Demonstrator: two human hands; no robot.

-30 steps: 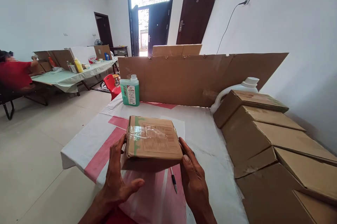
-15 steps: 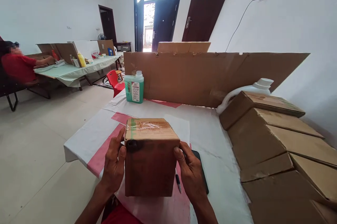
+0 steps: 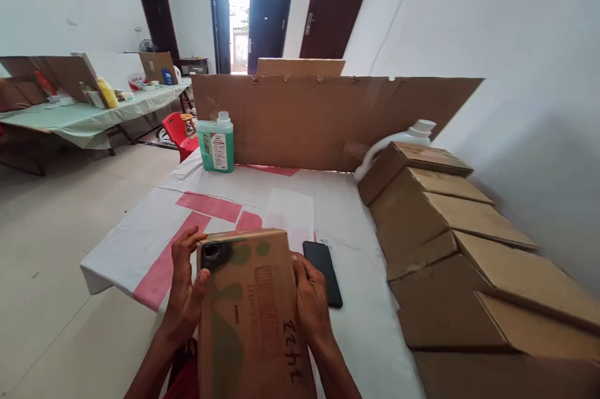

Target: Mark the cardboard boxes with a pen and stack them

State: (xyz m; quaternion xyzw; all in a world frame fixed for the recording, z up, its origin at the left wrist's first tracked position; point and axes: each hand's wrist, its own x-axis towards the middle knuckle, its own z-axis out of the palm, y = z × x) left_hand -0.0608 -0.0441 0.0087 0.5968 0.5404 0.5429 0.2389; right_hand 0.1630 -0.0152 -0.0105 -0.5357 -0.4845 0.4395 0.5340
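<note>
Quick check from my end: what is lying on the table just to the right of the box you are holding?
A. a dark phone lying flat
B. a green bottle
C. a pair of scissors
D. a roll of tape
A: a dark phone lies flat on the table beside the right hand, which grips the cardboard box together with the left hand.
</note>
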